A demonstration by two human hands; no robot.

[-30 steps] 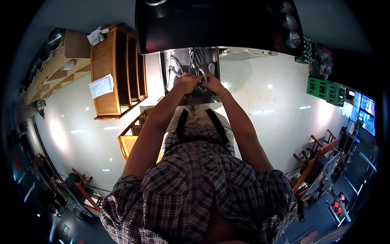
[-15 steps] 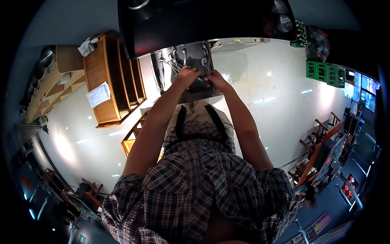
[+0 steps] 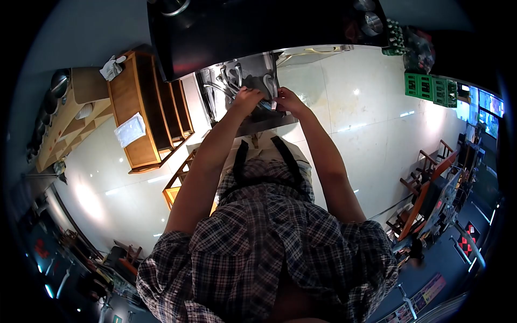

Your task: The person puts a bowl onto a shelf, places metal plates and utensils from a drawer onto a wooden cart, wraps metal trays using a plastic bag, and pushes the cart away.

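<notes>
A pulled-out metal drawer (image 3: 253,128) holds several shiny metal utensils (image 3: 232,74), with long handles and curved ends, their exact kind unclear. My left hand (image 3: 249,100) is over the middle of the drawer, fingers curled together; what they hold, if anything, is hidden. At the drawer's right side, my right hand (image 3: 289,102) pinches a small whitish piece (image 3: 274,105) too small to name. Just beyond it lies a utensil with a curved end (image 3: 269,82). Something bluish shows low between the two hands, partly covered.
A dark counter (image 3: 258,27) overhangs the drawer. To the left stands an open wooden cabinet (image 3: 141,153) bearing a plastic packet (image 3: 130,130) and gloves (image 3: 112,68). Green bottle crates (image 3: 431,89) are at the far right, with wooden chairs (image 3: 423,177) behind me.
My right hand has turned slightly, and the whitish piece now shows in its fingertips. The left hand stays nearly in place. The whole view has shifted a little.
</notes>
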